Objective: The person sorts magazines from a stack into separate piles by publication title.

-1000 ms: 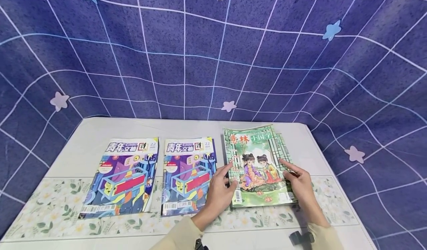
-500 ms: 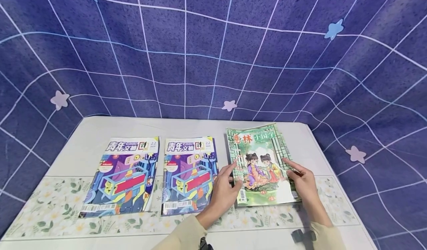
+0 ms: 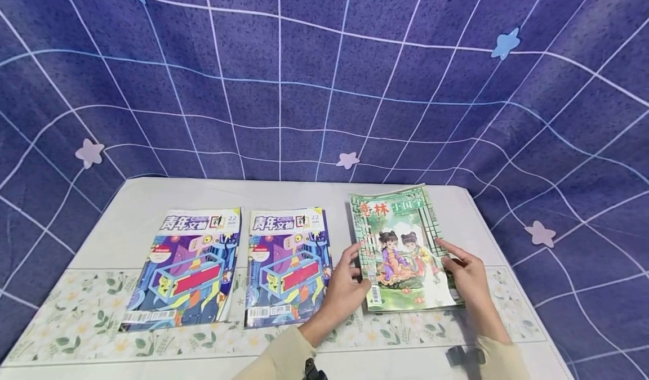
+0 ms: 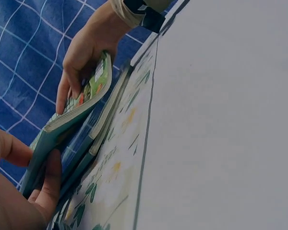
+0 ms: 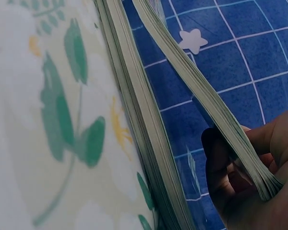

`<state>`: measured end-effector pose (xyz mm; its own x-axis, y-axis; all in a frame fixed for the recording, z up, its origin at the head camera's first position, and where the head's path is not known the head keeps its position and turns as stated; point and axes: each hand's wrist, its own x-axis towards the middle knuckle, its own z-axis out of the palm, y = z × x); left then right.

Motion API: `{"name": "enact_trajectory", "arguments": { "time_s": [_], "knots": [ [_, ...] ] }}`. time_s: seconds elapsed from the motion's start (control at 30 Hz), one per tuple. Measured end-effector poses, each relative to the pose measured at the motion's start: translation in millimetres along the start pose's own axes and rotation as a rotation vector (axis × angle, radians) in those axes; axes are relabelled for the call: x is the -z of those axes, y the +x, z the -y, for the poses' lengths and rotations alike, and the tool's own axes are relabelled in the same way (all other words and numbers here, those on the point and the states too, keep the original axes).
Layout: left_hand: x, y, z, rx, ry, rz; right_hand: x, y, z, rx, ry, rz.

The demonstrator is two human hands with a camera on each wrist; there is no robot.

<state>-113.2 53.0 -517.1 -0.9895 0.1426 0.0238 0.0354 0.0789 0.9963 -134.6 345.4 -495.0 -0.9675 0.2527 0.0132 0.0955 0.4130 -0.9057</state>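
A green magazine (image 3: 400, 250) with two cartoon children on its cover is held between both hands at the right of the table. My left hand (image 3: 346, 287) pinches its spine side, thumb on one face and fingers on the other in the left wrist view. Its opposite edge is gripped by my right hand (image 3: 470, 278), and the right wrist view shows the page block (image 5: 216, 110) bowed into that hand. Beneath it, with a gap between, lie more magazines (image 5: 139, 105) in a stack. Their covers are mostly hidden in the head view.
Two matching purple magazines (image 3: 286, 278) lie side by side, the farther one (image 3: 185, 281) at the left. The white table (image 3: 294, 194) has a floral strip (image 3: 81, 318) across it. A blue grid-patterned cloth (image 3: 253, 87) hangs behind and at the sides.
Both hands and the green magazine have shifted slightly to the right. The magazine now covers the right edge of the one below, which showed earlier. The purple magazines have stayed put.
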Motion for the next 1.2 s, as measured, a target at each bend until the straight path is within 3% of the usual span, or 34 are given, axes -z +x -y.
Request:
{"name": "enact_trajectory", "arguments": {
  "time_s": [0.33, 0.7, 1.2],
  "knots": [
    [-7.0, 0.4, -4.6, 0.012, -0.132, 0.055, 13, 0.4, 0, 0.004, 0.014, -0.004],
    [-8.4, 1.4, -6.7, 0.034, -0.112, 0.120, 23, 4.1, -5, 0.005, -0.021, -0.020],
    [-5.6, -5.6, -5.3, 0.085, -0.150, 0.128, 20, 5.8, -14, -0.013, -0.051, -0.020]
  ]
}}
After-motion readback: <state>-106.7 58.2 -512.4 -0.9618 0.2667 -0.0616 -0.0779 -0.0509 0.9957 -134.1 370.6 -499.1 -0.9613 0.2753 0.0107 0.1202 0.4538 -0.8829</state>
